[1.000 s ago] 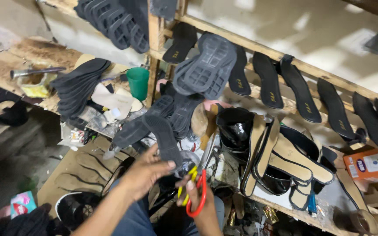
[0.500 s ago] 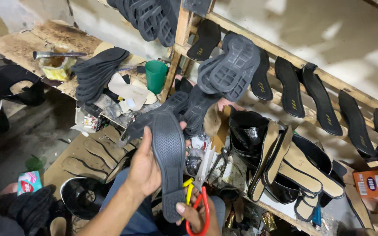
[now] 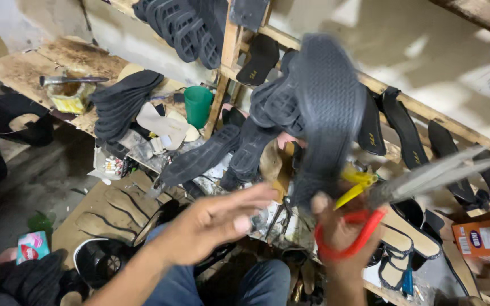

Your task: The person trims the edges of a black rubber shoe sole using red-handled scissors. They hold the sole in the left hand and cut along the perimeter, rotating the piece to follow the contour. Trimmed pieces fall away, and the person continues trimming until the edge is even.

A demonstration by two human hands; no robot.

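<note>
Head view: the right hand (image 3: 341,238) grips a black rubber shoe sole (image 3: 327,113) by its heel end, raised upright and blurred, and the same fist carries red-handled scissors (image 3: 426,181), with yellow pieces (image 3: 358,184) between them. The scissor blades stick out to the right, near a row of black insoles (image 3: 404,124) leaning on the wooden rack (image 3: 426,110). The left hand (image 3: 216,224) is wide, fingers spread, holding nothing, just below and left of the sole. With two things crowded into one fist, the sole could slip and drop among the soles (image 3: 199,158) lying on the cluttered bench, or the blades could nick the left hand's fingers as it closes in. The green cup (image 3: 198,106) stands well apart.
</note>
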